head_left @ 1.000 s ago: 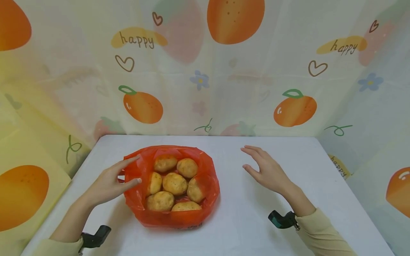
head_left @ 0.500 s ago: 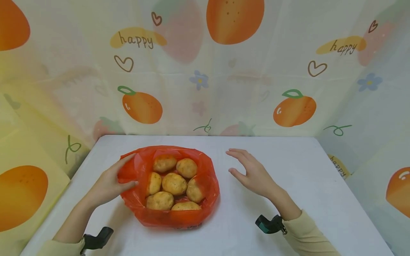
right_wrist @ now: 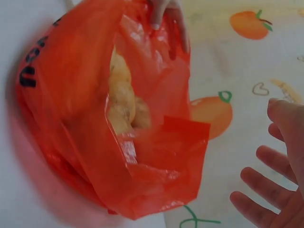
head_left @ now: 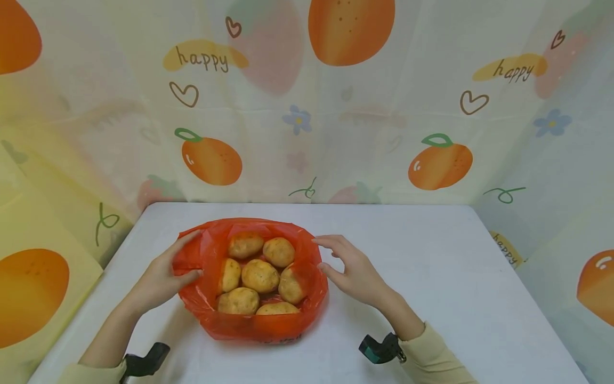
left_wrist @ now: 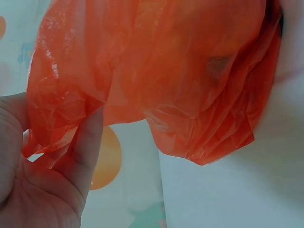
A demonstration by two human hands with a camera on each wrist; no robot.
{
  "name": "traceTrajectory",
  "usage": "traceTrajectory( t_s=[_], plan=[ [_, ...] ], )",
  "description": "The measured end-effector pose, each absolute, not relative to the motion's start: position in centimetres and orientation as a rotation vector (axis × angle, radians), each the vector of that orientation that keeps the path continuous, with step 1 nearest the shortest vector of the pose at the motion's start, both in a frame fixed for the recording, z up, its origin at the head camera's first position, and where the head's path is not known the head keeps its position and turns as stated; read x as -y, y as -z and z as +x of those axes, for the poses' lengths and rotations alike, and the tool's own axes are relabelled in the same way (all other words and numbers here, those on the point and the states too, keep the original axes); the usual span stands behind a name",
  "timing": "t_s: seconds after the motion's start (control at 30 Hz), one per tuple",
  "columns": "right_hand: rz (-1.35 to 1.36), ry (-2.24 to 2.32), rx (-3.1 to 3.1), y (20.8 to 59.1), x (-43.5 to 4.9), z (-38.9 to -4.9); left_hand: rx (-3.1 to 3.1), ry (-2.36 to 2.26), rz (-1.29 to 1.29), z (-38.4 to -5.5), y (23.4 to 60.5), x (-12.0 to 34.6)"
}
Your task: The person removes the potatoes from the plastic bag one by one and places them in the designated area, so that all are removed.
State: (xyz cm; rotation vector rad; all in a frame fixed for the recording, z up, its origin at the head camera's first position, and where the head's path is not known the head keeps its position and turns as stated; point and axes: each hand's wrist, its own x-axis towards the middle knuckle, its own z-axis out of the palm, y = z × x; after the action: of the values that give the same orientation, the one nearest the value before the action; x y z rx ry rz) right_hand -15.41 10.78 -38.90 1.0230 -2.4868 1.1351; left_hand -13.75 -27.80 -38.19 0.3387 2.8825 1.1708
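A red plastic bag (head_left: 259, 326) stands on the white table with its mouth spread wide, showing several potatoes (head_left: 260, 276) inside. My left hand (head_left: 155, 282) is at the bag's left rim. Seen up close in the left wrist view, the bag's film (left_wrist: 61, 104) is pinched between the thumb and fingers of that hand (left_wrist: 47, 194). My right hand (head_left: 357, 274) is beside the right rim, fingertips overlapping it in the head view. In the right wrist view the right hand (right_wrist: 285, 190) has its fingers spread, with a gap to the bag's raised edge (right_wrist: 171, 171).
The white table (head_left: 408, 240) reaches back to a hanging cloth (head_left: 355, 149) printed with oranges, hearts and flowers. More of the cloth hangs along both sides. A black wrist camera (head_left: 146, 360) is on the left wrist and another black camera (head_left: 381, 349) on the right.
My right hand has moved left across the table to the bag's right rim. My left hand has shifted slightly left, drawing the bag's left edge outward.
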Motion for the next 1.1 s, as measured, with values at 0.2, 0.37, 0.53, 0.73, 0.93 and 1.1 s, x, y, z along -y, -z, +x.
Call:
traceTrajectory(
  t_s=[0.2, 0.37, 0.53, 0.73, 0.93, 1.1],
  plan=[
    [1.128, -1.258, 2.405, 39.2, -9.1, -15.2, -2.868, -1.206, 0.338, -13.8, 38.5, 27.8],
    [1.142, -1.353, 2.427, 39.4, -7.5, -14.8, -2.849, -1.239, 0.341, -13.9, 38.6, 27.8],
    [1.229, -1.393, 2.458, 40.1, -6.2, -14.3, -2.839, -1.261, 0.347, -14.1, 38.8, 27.9],
    [1.24, -1.374, 2.517, 41.1, -5.5, -14.4, -2.833, -1.273, 0.348, -14.0, 38.9, 27.9],
    [1.142, -1.321, 2.604, 41.6, -5.7, -14.7, -2.817, -1.278, 0.362, -14.0, 39.0, 28.0],
    [1.075, -1.221, 2.682, 42.1, -5.9, -14.9, -2.819, -1.277, 0.364, -14.0, 39.0, 28.1]
  ],
)
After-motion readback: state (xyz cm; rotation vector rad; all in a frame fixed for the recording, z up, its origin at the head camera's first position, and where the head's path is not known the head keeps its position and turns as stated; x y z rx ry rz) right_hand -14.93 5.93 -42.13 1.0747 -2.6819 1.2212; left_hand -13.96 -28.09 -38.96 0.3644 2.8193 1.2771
